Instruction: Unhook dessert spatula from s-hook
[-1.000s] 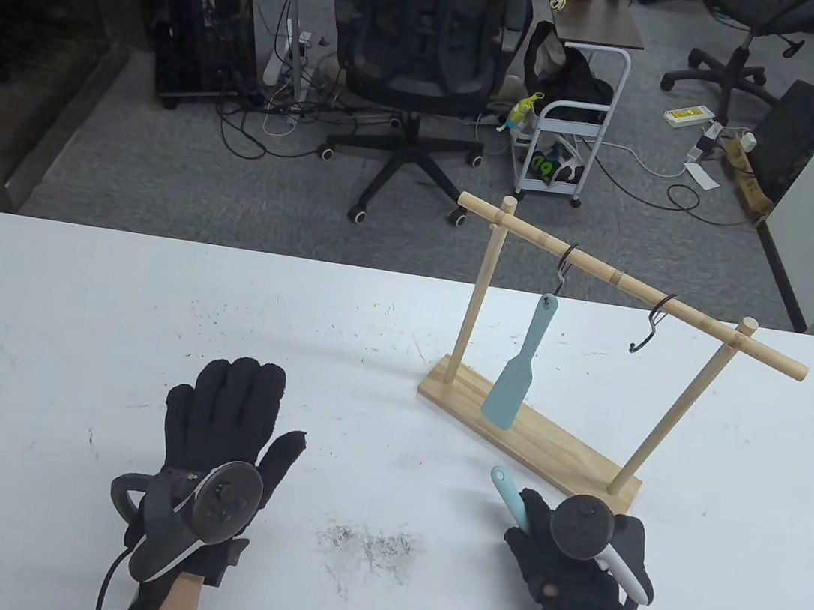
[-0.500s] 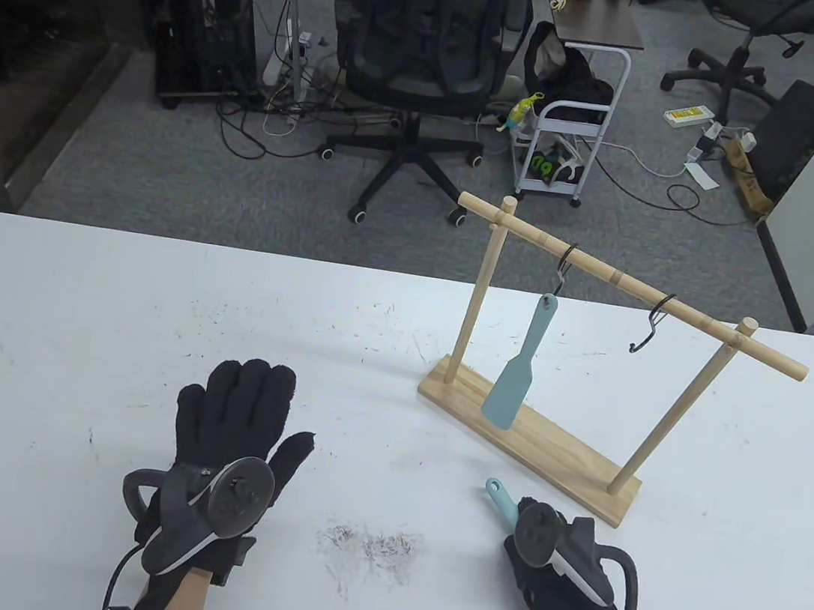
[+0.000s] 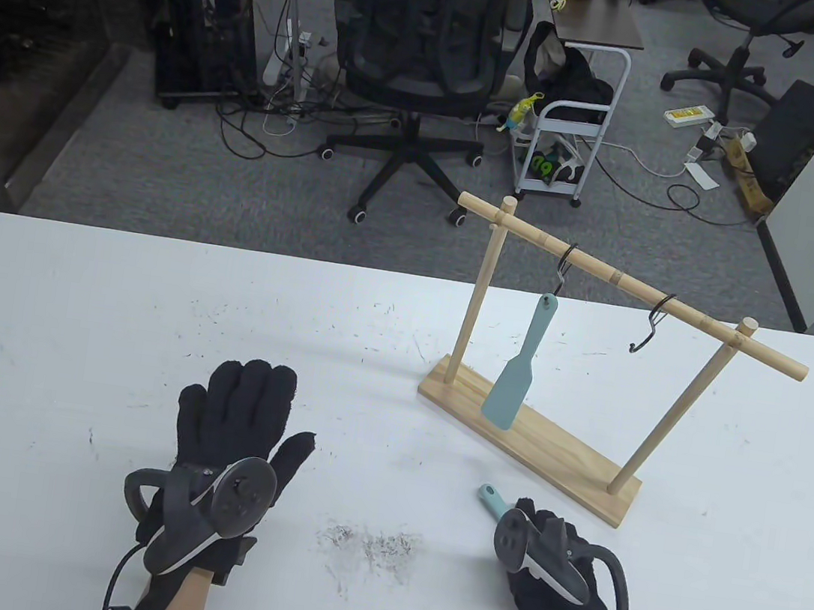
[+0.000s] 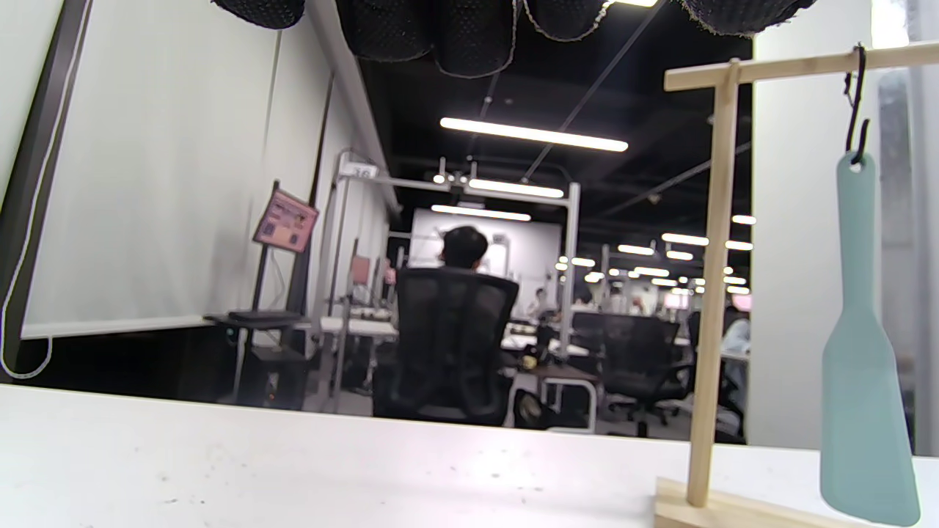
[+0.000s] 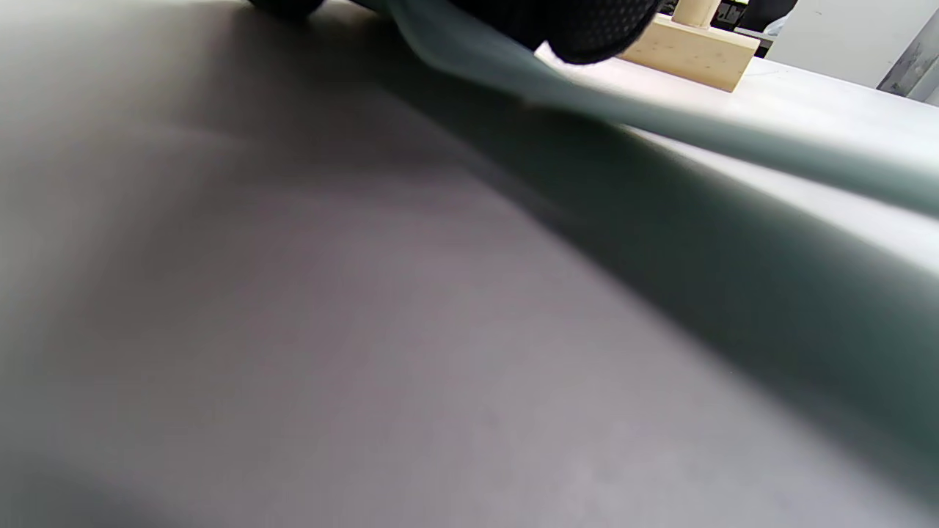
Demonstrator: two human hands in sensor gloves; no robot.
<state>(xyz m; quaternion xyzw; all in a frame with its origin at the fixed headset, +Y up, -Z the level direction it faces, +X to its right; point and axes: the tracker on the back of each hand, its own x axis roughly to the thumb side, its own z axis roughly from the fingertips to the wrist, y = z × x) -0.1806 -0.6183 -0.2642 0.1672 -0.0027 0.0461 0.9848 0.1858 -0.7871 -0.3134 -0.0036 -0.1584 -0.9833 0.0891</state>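
Teal spatula [image 3: 489,500] lies mostly hidden under the right hand [image 3: 552,567], which grips it low over the worktop [image 3: 72,318]; only its handle tip shows. Another spatula [image 3: 517,366] hangs from a hook [image 3: 565,267]. Left hand [image 3: 233,439] rests flat, fingers spread.

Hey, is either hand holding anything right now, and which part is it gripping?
The right hand grips a teal spatula partway along its handle; the looped end sticks out beyond the fingers. The left hand holds nothing.
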